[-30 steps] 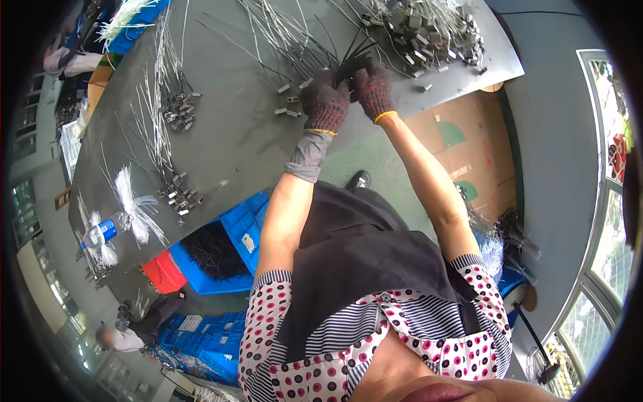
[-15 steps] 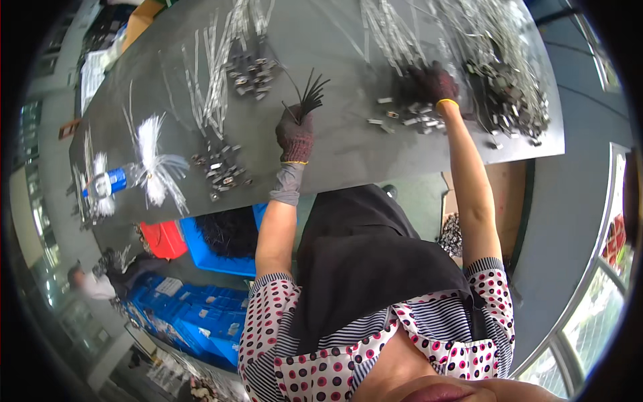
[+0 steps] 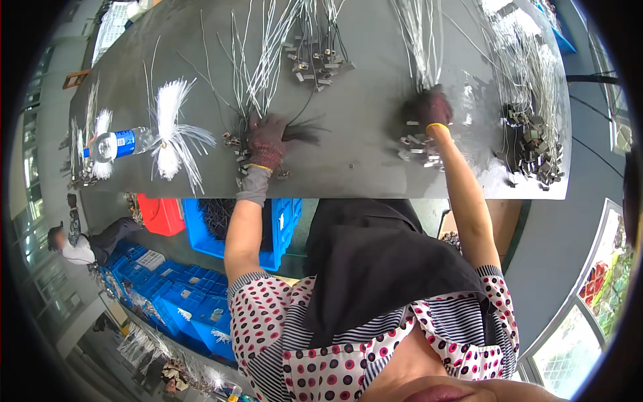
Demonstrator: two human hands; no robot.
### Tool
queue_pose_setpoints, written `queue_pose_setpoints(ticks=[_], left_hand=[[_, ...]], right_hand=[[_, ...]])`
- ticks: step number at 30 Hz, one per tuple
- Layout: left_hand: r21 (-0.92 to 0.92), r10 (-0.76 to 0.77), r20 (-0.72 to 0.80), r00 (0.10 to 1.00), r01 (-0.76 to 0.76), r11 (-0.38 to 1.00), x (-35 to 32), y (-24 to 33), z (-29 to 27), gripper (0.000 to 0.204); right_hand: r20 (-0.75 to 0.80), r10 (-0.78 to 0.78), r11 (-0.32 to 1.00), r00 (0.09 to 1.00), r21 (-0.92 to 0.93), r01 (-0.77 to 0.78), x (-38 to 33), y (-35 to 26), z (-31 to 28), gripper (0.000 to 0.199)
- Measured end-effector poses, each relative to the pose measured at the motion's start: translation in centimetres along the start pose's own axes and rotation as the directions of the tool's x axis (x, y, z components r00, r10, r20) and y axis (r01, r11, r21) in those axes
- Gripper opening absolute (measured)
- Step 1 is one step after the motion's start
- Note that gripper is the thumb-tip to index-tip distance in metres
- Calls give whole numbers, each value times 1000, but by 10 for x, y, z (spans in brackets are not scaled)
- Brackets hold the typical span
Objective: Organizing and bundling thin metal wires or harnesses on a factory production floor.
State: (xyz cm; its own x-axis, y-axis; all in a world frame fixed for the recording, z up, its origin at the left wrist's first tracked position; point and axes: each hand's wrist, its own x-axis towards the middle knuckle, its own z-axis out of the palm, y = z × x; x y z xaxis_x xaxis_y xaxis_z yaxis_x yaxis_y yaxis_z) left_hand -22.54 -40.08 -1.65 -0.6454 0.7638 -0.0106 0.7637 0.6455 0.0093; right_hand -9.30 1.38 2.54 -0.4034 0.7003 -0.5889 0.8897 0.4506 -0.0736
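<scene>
My left hand [image 3: 266,142], in a dark red knit glove with a grey cuff, lies over the left pile of small metal-ended connectors [image 3: 242,167] on the grey table. Its fingers are closed on a bunch of thin black strips [image 3: 305,131], blurred, which fans out to the right. Silvery wires [image 3: 268,74] run away from this pile toward the far side. My right hand [image 3: 432,108], gloved alike, is at the near end of another bundle of silvery wires [image 3: 420,47]. Connectors [image 3: 416,142] lie under and beside it. Motion blur hides its fingers.
More wired connectors lie in a far-middle pile [image 3: 318,63] and a large right pile [image 3: 536,144]. At left, a plastic bottle [image 3: 126,143] lies beside white tie bundles [image 3: 173,127]. A blue crate [image 3: 284,228] and a red container [image 3: 161,214] stand below the table's near edge [image 3: 375,198].
My left hand has moved left with the black strips, from bare table onto the left connector pile. My right hand stays around the right-middle pile. The whole view has shifted.
</scene>
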Motion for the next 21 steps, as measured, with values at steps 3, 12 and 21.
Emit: queue_pose_setpoints(ticks=[3,12,21], left_hand=[[-52,49,118,992,-43,998,-9,-12,-11,48],[-122,80,107,991,-67,990,-70,-74,-30,50],[-149,-252,-174,952,227,962,-99,-72,-54,42]], right_hand=[[-13,-268,839,963,-494,227,13,-26,44,57],[-94,-574,792,813,-316,523,-31,-126,98,30],[-110,-710,697,696,-251,671,-81,-196,107,17]])
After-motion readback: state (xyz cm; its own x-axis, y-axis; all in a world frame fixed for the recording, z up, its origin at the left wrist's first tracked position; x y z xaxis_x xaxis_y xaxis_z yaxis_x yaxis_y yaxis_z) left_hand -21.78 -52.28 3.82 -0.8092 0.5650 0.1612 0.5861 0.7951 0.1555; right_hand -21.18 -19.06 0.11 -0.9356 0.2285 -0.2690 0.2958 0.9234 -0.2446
